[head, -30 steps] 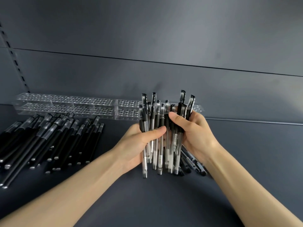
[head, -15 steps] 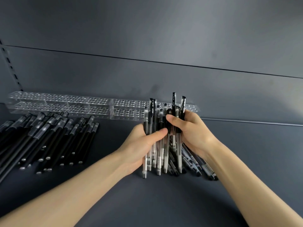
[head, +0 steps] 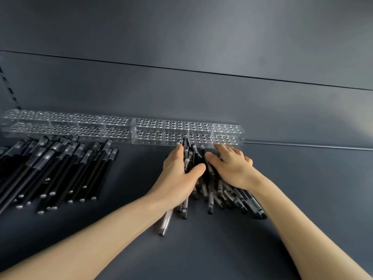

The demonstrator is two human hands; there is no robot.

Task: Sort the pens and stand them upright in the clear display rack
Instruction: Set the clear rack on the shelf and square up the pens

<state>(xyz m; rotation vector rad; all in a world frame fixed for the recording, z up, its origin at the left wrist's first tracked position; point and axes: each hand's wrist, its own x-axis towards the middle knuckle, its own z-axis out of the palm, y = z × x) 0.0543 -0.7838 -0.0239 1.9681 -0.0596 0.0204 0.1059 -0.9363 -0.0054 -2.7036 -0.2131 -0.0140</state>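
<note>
Left hand (head: 178,174) and right hand (head: 232,168) lie low, side by side, fingers stretched forward, thumbs angled toward each other

Clear rack (head: 121,128) walls off the shelf's (head: 312,199) back edge. The left side is jammed with black pens (head: 56,170). Mid-shelf, left hand (head: 179,174) and right hand (head: 232,170) press on the clear-pen heap (head: 210,190) just before the rack. Open lanes: the right side and the near edge

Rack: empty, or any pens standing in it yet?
Empty: the rack shows only bare holes; the pens lie in front.
</note>
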